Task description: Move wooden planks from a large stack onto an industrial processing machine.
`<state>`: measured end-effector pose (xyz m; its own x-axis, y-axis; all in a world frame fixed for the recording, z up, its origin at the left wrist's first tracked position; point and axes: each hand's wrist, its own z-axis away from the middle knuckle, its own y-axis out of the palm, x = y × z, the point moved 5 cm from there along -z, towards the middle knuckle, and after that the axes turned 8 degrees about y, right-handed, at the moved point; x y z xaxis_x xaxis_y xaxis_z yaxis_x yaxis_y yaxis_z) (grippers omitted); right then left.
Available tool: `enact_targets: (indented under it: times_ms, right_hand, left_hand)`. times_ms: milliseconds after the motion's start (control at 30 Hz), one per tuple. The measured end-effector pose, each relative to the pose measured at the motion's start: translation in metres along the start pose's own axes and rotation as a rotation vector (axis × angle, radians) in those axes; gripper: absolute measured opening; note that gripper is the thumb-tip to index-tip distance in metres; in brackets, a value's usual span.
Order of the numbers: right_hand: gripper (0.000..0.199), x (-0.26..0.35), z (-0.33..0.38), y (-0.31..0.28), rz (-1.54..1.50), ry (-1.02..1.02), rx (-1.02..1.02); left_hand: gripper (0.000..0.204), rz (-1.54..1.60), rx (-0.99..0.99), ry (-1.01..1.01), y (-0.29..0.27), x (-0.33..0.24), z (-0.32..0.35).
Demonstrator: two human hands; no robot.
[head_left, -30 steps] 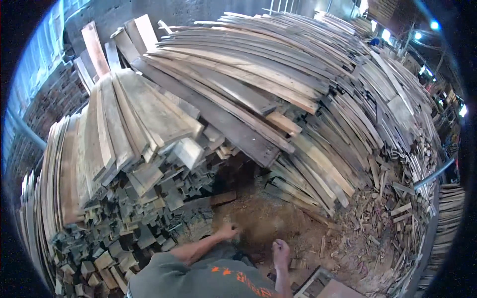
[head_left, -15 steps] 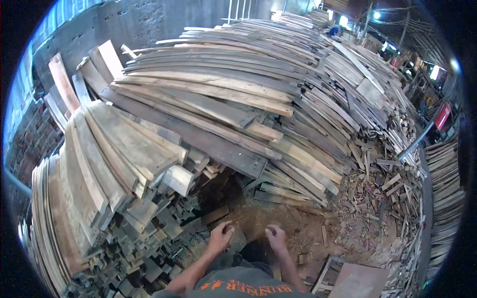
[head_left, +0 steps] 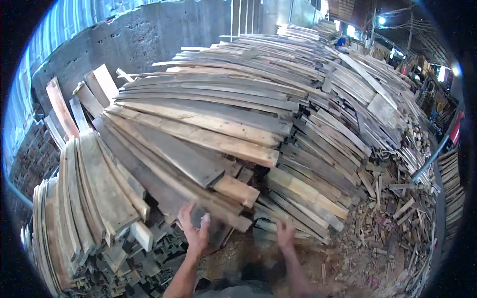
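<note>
At the near side of the wood pile, the right hand [head_left: 285, 237] is smeared by motion, so I cannot tell whether its fingers are apart or together. Both forearms are cut off by the lower edge. The left hand [head_left: 195, 232] covers part of the dark plank [head_left: 161, 192], whose near end is blurred; whether they touch is unclear. Shadow hides much of the gap under the planks, and the far person [head_left: 342, 42] is too small to make out.

The left hand has thumb and fingers spread, with nothing visible in it. The dark plank runs from behind it toward the far left. A brown plank [head_left: 218, 206] ends between the hands; the pale plank [head_left: 308, 192] lies beyond the right hand.
</note>
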<state>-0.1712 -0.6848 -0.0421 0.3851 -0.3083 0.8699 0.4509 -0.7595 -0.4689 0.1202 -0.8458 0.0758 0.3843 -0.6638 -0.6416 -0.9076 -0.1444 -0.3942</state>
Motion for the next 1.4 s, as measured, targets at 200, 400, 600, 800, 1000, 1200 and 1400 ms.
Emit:
enact_targets:
  times_ms: [200,400,600,800,1000,1200,1400]
  right_hand:
    - [0.026,0.167,-0.246,-0.004,0.045,-0.713,-0.180]
    - [0.067,0.232,-0.444,0.067,0.434,-0.802,0.006]
    - [0.073,0.205,-0.532,0.111,0.638,-0.548,0.226]
    - [0.068,0.166,-0.626,0.102,0.495,-0.367,0.195]
    - [0.080,0.032,-0.745,0.000,-0.247,0.399,-0.316]
    - [0.074,0.031,-0.707,0.114,-1.186,0.912,0.146]
    - [0.064,0.023,-0.745,0.044,-1.185,0.635,0.232]
  left_hand:
    - [0.078,0.051,-0.012,-0.197,0.063,0.020,-0.003]
    - [0.086,-0.198,0.026,-0.229,0.072,0.008,-0.012]
    - [0.089,-0.209,0.027,-0.280,0.071,0.013,-0.010]
    - [0.089,-0.211,0.065,-0.290,0.076,0.014,-0.014]
    - [0.087,-0.224,0.088,-0.327,0.098,0.007,-0.014]
    - [0.058,-0.501,-0.030,-0.094,0.077,-0.008,-0.033]
    - [0.081,-0.266,0.055,-0.309,0.094,0.018,-0.022]
